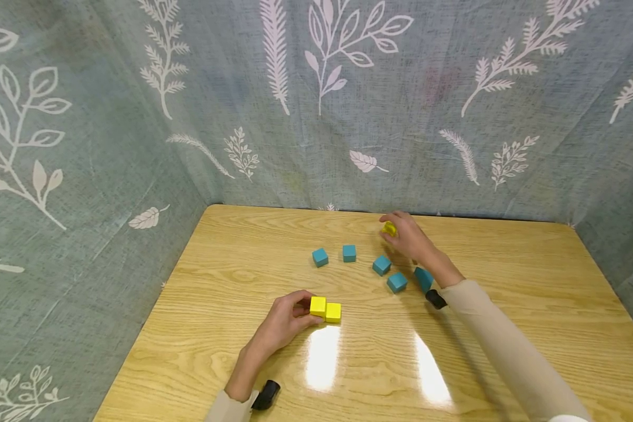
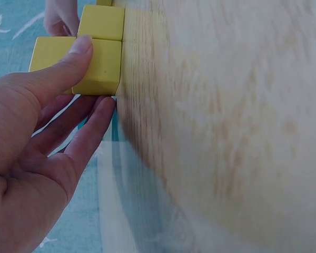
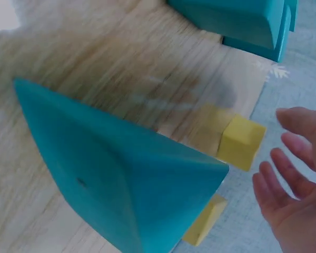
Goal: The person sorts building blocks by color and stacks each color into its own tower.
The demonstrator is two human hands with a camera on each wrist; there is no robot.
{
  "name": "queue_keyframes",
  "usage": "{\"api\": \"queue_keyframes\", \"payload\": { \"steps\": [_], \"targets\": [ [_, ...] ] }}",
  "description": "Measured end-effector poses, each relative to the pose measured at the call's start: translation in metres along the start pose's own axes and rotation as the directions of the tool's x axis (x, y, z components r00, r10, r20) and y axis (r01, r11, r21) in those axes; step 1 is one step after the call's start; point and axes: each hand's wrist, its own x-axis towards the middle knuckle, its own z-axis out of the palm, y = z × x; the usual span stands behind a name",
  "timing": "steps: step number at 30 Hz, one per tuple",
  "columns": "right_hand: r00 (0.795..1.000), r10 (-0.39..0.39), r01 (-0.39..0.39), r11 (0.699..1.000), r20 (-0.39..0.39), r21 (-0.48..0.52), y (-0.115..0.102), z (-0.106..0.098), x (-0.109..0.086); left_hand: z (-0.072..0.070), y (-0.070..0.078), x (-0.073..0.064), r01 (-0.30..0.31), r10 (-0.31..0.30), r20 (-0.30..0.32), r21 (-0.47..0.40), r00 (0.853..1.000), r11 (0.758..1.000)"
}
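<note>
My left hand [image 1: 285, 322] holds a small stack of yellow cubes, thumb on the near side and fingers behind. The upper yellow cube [image 1: 318, 305] sits on a lower yellow cube [image 2: 97, 68], and another yellow cube [image 1: 333, 313] stands beside the stack on the table. At the table's far edge, my right hand [image 1: 407, 235] reaches around a yellow cube [image 3: 242, 141]. The right wrist view shows those fingers loosely bent and apart from the cube. A second yellow block [image 3: 204, 221] is partly hidden there by a teal triangular block [image 3: 121, 163].
Several teal cubes, such as one teal cube [image 1: 349, 253], lie scattered between the hands on the wooden table [image 1: 232, 258]. The teal triangular block stands under my right wrist. A patterned cloth [image 1: 295, 158] hangs behind the table and along its sides.
</note>
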Motion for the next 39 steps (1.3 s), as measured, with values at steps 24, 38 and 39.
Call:
{"api": "queue_keyframes", "payload": {
  "steps": [24,38,39],
  "targets": [
    [0.995,0.082,-0.086,0.995,0.064,0.053,0.01,-0.009,-0.008,0.003,0.001,0.004,-0.002,0.002,0.004,-0.02,1.0,1.0],
    [0.999,0.001,0.008,0.977,-0.039,0.213,-0.008,-0.009,-0.035,0.0,0.0,0.001,0.001,-0.001,-0.001,-0.038,1.0,0.999],
    [0.999,-0.007,0.017,0.973,-0.044,0.232,-0.01,-0.008,-0.037,0.0,0.0,0.001,0.002,-0.002,0.0,-0.039,1.0,0.999]
  ]
}}
